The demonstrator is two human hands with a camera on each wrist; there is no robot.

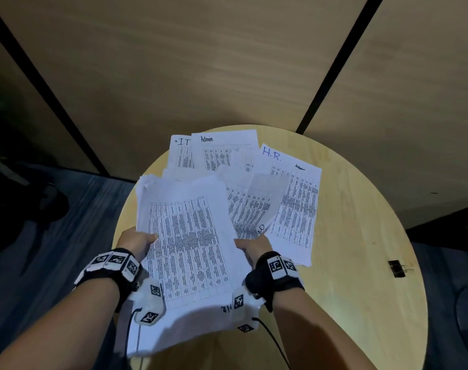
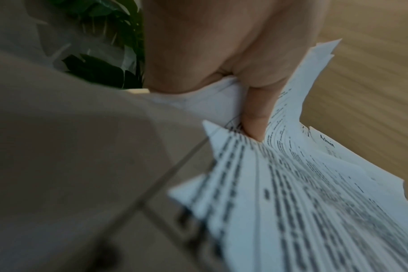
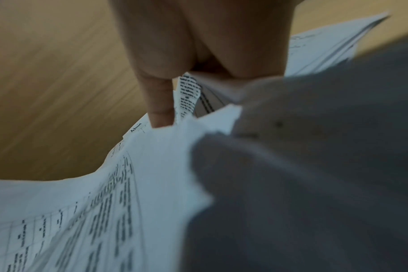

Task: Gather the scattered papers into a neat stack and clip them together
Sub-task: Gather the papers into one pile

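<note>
Left hand (image 1: pixel 140 243) and right hand (image 1: pixel 255 247) each grip a side edge of a loose bundle of papers (image 1: pixel 190 244), raised over the round wooden surface (image 1: pixel 361 289). Further sheets (image 1: pixel 297 204) lie fanned behind it. A binder clip (image 1: pixel 397 268) rests near the right rim.

Right hand (image 3: pixel 198 46) is gripping printed papers (image 3: pixel 138 193) at twelve o'clock, one finger (image 3: pixel 162 103) pressing down on them. Wooden table (image 3: pixel 47 82) is showing toward ten o'clock; a grey blur is filling four o'clock.
</note>
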